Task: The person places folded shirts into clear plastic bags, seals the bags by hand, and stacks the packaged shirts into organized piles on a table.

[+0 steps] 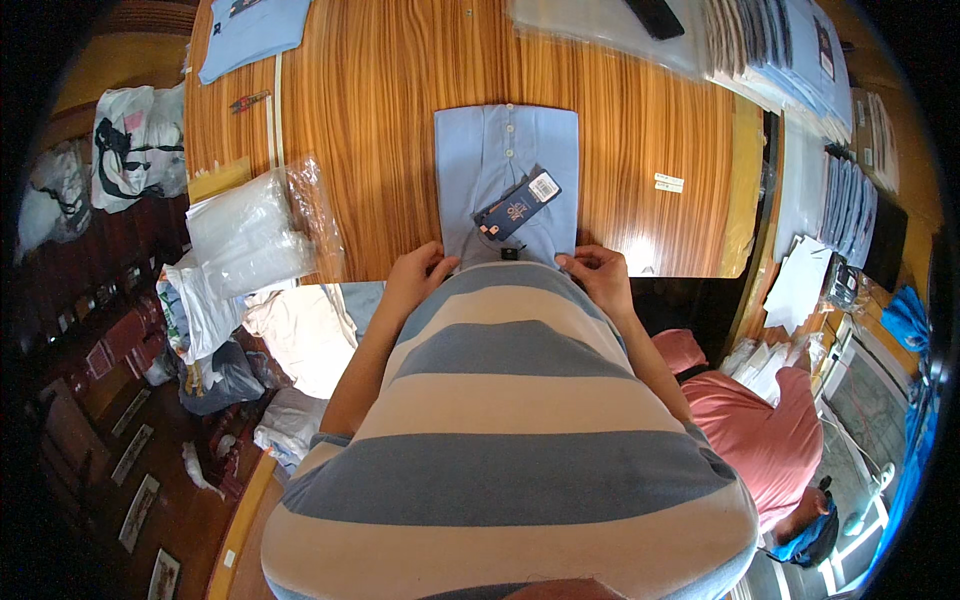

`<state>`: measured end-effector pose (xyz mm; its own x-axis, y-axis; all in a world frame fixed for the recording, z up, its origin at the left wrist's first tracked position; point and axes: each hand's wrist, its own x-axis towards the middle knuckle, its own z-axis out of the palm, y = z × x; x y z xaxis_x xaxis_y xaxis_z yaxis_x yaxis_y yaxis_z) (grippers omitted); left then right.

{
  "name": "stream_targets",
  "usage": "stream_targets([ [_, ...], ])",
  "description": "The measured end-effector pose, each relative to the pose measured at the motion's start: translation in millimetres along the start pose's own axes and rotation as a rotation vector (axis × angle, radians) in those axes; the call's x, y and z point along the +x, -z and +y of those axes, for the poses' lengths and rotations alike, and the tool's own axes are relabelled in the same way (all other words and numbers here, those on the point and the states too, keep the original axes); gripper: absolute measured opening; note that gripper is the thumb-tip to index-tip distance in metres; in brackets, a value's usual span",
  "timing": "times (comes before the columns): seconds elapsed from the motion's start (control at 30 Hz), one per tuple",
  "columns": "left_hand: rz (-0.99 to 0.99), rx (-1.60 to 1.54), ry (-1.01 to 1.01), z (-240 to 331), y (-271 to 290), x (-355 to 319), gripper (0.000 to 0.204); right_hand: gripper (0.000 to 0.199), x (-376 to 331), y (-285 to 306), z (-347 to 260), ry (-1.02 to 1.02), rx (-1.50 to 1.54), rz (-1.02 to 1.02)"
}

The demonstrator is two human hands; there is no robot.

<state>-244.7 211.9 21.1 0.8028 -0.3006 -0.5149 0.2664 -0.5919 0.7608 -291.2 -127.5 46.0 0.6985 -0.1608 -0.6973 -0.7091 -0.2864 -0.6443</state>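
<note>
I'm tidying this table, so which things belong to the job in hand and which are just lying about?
In hand:
light-blue folded cloth shirt, left hand and right hand at its near corners
dark-blue rectangular card tag on it

Apparently lying about:
flat black rectangular object on clear plastic
small red snips-like tool
two white rectangular strips

Left hand (420, 275), right hand (600, 272) at folded blue shirt (467, 165).
</note>
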Motion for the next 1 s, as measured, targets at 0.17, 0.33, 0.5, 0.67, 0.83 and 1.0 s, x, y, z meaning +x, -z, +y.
stream_targets([
  [0.17, -0.112, 0.485, -0.022, 11.0, 8.7, 7.2, 0.039, 0.038, 5.7, -6.9, 1.0, 0.027, 0.089, 0.021],
  [0.33, -0.206, 0.555, 0.019, 20.6, 12.8, 12.1, 0.046, 0.039, 17.3, 6.7, -9.8, 0.124, -0.277, -0.052],
  [0.5, -0.303, 0.428, 0.038, 25.8, 17.7, 15.8, 0.051, 0.029, 89.6, 58.2, -97.2, 0.3, -0.681, -0.071],
  [0.67, -0.177, 0.641, -0.024, 96.7, 68.5, 69.3, 0.04, 0.024, 253.9, 92.6, -188.0, 0.827, -0.376, 0.464],
  [0.83, 0.268, 0.477, -0.704, 174.6, 71.8, 218.4, 0.027, 0.034, 318.9, 98.9, -236.2, 0.937, -0.595, 0.399],
  [1.0, 0.315, 0.698, -0.937, 207.7, 14.0, 327.4, 0.041, 0.03, 344.4, 118.4, -229.2, 0.831, -0.44, 0.432],
])
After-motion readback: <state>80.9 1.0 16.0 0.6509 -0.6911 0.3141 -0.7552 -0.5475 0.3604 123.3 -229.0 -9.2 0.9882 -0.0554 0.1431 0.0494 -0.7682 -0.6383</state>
